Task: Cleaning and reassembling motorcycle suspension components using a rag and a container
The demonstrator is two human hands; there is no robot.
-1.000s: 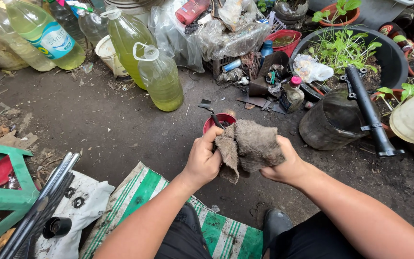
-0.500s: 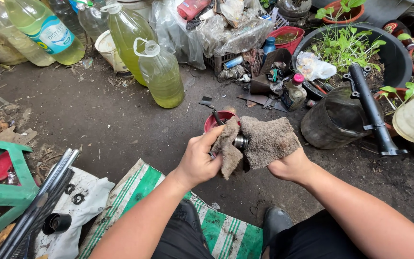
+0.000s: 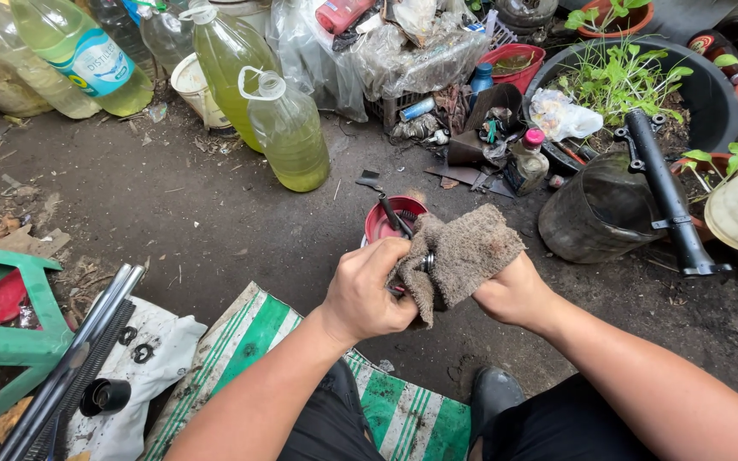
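Dead centre of the frame, both hands are wrapped around a grubby brown rag [image 3: 463,256]: the left hand [image 3: 369,290] is closed on its near edge with a small metal ring part [image 3: 428,262] peeking out, and the right hand [image 3: 514,294] cups it from underneath. Just behind sits a red bowl [image 3: 386,220] with a brush in it, on the dirt ground [image 3: 172,222]. Upper left there's a bunch of plastic bottles [image 3: 288,128] of yellowish liquid.
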